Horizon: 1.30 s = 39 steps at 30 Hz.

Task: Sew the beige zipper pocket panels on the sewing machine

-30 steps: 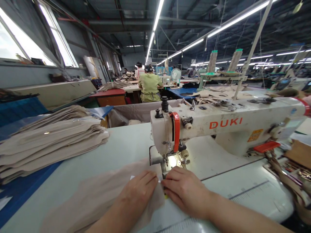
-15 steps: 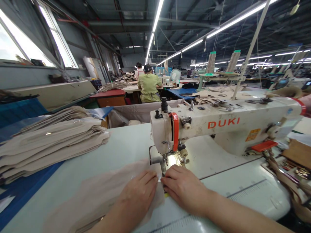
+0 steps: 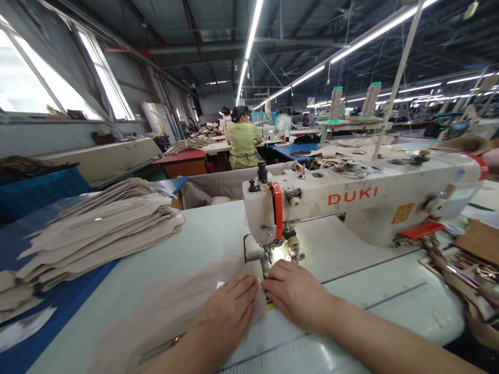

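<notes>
Presses a beige fabric piece (image 3: 175,301) down with the left hand (image 3: 230,306), flat on the pale surface (image 3: 210,223), in front and to the left of the sewing machine (image 3: 351,202). Runs on a slant along its long axis, from the near left up to the machine's needle area (image 3: 273,254), pointing its far end there. Carries a zipper-like strip (image 3: 161,347) on much the same slant toward the near end, partly covered by the left forearm. Shows a small white patch (image 3: 220,284) beside the left knuckles. Lays the left fingers together over the cloth, thumb hidden; cannot tell whether pinching. Bends the right hand (image 3: 294,291) just in front of the needle area, fingers together, tips at the cloth's right edge; cannot tell whether clamped on it. Well left of the machine, bears a stack of beige pieces (image 3: 105,223), partly over a blue covering (image 3: 86,285).
</notes>
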### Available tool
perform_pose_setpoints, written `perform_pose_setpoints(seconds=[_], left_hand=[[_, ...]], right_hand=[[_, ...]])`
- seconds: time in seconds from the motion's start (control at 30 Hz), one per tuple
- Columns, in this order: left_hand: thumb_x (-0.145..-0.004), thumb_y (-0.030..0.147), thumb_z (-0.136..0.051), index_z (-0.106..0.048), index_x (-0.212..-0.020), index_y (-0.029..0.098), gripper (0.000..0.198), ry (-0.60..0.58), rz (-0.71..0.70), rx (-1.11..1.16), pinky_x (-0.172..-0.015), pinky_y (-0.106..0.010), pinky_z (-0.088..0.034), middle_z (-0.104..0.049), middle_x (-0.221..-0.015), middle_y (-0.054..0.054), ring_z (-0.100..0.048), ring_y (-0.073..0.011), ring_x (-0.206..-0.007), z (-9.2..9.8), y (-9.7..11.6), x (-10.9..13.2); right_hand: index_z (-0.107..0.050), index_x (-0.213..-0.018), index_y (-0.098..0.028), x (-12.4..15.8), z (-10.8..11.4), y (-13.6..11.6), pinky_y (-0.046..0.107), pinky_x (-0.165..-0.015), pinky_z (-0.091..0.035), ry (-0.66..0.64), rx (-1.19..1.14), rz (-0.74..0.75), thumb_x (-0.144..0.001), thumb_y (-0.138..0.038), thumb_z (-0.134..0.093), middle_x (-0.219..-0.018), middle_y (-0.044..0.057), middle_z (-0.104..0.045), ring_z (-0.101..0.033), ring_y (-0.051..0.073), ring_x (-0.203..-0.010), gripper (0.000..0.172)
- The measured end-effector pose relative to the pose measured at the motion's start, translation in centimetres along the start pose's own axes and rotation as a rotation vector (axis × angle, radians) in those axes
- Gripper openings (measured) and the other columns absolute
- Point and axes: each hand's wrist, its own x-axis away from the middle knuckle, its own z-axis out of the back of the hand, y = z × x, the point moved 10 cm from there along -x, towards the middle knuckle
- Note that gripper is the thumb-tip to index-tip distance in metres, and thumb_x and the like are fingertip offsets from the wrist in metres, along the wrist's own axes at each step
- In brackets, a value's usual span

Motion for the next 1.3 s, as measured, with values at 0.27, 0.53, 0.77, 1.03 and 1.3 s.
perform_pose_setpoints(seconds=[0.27,0.53,0.77,1.03,1.3], left_hand=[[-0.097,0.017,-0.039,-0.068,-0.118,0.015,0.036,0.028,0.030,0.035,-0.088,-0.037,-0.059,-0.073,-0.114,-0.010,-0.069,-0.0223,-0.103,-1.6,-0.3,-1.9],[-0.099,0.019,-0.036,-0.069,-0.115,0.014,0.036,0.045,0.007,-0.001,-0.091,-0.034,-0.057,-0.074,-0.112,-0.009,-0.069,-0.0209,-0.102,-1.9,-0.5,-3.1],[-0.098,0.019,-0.039,-0.068,-0.119,0.016,0.036,0.002,0.056,0.084,-0.096,-0.037,-0.055,-0.072,-0.117,-0.010,-0.066,-0.0215,-0.109,-3.3,-1.8,-3.2],[-0.100,0.023,-0.037,-0.067,-0.119,0.017,0.036,-0.015,0.091,0.129,-0.095,-0.041,-0.056,-0.071,-0.119,-0.010,-0.066,-0.0241,-0.109,-3.2,-2.2,-3.5],[-0.100,0.023,-0.037,-0.067,-0.118,0.016,0.036,-0.008,0.058,0.118,-0.095,-0.039,-0.056,-0.071,-0.118,-0.010,-0.066,-0.0232,-0.109,-3.2,-2.0,-3.6]], right_hand=[[-0.067,-0.080,-0.017,0.4,0.5,1.8,0.031,-0.082,-0.046,0.037,0.071,-0.017,-0.094,-0.015,-0.057,-0.081,0.005,-0.065,-0.055,0.020,-0.085,0.018],[-0.068,-0.087,-0.017,0.2,0.3,3.3,0.032,-0.083,-0.047,-0.005,0.069,-0.097,-0.095,-0.018,-0.057,-0.086,0.005,-0.065,-0.055,0.022,-0.089,0.013],[-0.068,-0.094,-0.016,-0.1,0.0,3.9,0.033,-0.083,-0.045,-0.067,0.059,-0.161,-0.097,-0.019,-0.056,-0.090,0.007,-0.064,-0.055,0.022,-0.089,0.013],[-0.068,-0.092,-0.016,-0.3,0.0,3.8,0.032,-0.081,-0.044,-0.069,0.100,-0.155,-0.098,-0.020,-0.054,-0.088,0.007,-0.063,-0.055,0.021,-0.086,0.015],[-0.069,-0.096,-0.014,-0.2,-0.1,3.7,0.032,-0.082,-0.044,-0.058,0.102,-0.141,-0.096,-0.017,-0.057,-0.089,0.008,-0.064,-0.055,0.022,-0.088,0.012]])
